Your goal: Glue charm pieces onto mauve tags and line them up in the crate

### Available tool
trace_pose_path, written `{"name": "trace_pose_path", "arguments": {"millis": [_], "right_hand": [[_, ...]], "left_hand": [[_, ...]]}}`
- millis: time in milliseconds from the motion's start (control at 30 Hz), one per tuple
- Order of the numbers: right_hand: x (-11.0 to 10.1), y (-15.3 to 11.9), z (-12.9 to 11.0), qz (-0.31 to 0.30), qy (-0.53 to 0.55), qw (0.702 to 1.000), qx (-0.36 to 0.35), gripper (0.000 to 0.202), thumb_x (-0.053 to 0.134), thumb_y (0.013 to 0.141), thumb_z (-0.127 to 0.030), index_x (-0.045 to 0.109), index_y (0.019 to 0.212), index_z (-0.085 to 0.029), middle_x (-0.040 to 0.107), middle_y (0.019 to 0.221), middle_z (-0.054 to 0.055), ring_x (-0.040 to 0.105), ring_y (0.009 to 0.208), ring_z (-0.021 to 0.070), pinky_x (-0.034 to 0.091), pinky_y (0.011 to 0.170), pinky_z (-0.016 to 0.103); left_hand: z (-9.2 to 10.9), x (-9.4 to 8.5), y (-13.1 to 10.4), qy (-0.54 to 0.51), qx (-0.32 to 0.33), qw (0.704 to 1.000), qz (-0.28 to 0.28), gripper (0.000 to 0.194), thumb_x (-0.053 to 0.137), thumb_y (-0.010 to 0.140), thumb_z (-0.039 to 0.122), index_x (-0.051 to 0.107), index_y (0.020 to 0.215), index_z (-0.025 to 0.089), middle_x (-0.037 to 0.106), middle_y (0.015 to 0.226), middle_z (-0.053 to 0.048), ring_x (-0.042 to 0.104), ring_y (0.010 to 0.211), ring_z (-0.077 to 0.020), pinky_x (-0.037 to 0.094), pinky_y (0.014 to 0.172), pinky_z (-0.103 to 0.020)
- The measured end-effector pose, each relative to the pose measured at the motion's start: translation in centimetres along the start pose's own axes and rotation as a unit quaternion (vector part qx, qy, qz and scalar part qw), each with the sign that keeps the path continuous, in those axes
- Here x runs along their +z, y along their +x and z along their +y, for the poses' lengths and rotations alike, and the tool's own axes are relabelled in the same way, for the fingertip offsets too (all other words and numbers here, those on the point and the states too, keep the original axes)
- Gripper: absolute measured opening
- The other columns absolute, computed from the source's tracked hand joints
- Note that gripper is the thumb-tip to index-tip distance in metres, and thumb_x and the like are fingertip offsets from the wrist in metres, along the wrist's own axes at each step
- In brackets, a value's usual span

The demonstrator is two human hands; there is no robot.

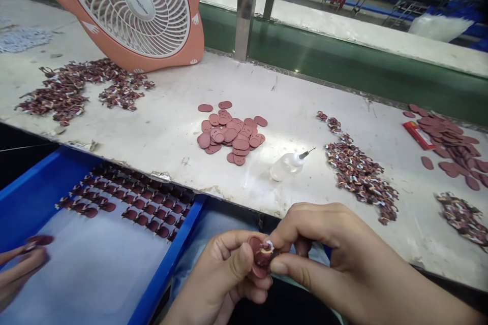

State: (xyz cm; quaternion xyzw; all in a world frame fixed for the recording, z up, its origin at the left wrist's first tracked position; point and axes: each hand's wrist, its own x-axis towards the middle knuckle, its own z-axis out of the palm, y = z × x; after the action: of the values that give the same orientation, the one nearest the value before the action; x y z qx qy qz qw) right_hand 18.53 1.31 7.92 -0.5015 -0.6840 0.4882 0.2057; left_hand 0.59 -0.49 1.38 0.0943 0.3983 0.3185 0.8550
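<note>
My left hand [224,270] is closed, its thumb and fingers gripping a reddish-brown oval disc [254,247] near the table's front edge. Against the disc sits a small dark-red piece with white and yellow parts [268,248], pinched between the thumb and fingertips of my right hand [335,244]. My fingers partly hide both parts. Beyond my hands, a pile of matching oval discs [233,134] lies on the table. A clear squeeze bottle with a needle tip [286,166] rests on its side, and to its right is a heap of small dark-red pieces [360,175].
A blue tray [168,269] at lower left holds rows of discs with pieces attached. Another person's hand [23,269] holds a disc over it. An orange fan [196,35] stands behind. More discs [442,132], a red packet [418,135] and small pieces [463,218] lie right.
</note>
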Motion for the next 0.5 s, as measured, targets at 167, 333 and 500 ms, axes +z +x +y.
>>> {"name": "trace_pose_path", "arguments": {"millis": [167, 333, 500], "right_hand": [[-0.17, 0.13, -0.04, 0.001, -0.014, 1.0, -0.008, 0.016, 0.07, 0.08, -0.005, 0.068, 0.081, -0.022, 0.069, 0.073, -0.006, 0.061, 0.065, 0.0063, 0.046, 0.063, 0.014], [-0.3, 0.24, -0.2, -0.005, -0.042, 0.999, -0.025, 0.021, 0.071, 0.077, -0.001, 0.069, 0.082, -0.021, 0.067, 0.073, -0.006, 0.06, 0.066, 0.0055, 0.045, 0.062, 0.013], [-0.61, 0.35, -0.52, -0.004, -0.085, 0.993, -0.079, 0.023, 0.07, 0.074, 0.003, 0.069, 0.081, -0.019, 0.069, 0.074, -0.004, 0.064, 0.07, 0.0079, 0.048, 0.063, 0.014]], "left_hand": [[0.11, 0.05, 0.03, -0.003, -0.002, 1.0, -0.003, 0.034, 0.085, 0.06, 0.047, 0.074, 0.061, 0.015, 0.065, 0.058, 0.0, 0.058, 0.049, -0.0061, 0.049, 0.048, -0.015], [0.33, 0.08, 0.18, 0.008, -0.007, 1.0, -0.008, 0.033, 0.084, 0.062, 0.046, 0.076, 0.065, 0.014, 0.064, 0.059, 0.001, 0.056, 0.048, -0.0051, 0.049, 0.05, -0.015], [0.15, -0.06, 0.44, 0.006, -0.007, 1.0, -0.009, 0.033, 0.084, 0.063, 0.046, 0.075, 0.063, 0.015, 0.063, 0.059, 0.001, 0.056, 0.049, -0.0055, 0.049, 0.049, -0.015]]}}
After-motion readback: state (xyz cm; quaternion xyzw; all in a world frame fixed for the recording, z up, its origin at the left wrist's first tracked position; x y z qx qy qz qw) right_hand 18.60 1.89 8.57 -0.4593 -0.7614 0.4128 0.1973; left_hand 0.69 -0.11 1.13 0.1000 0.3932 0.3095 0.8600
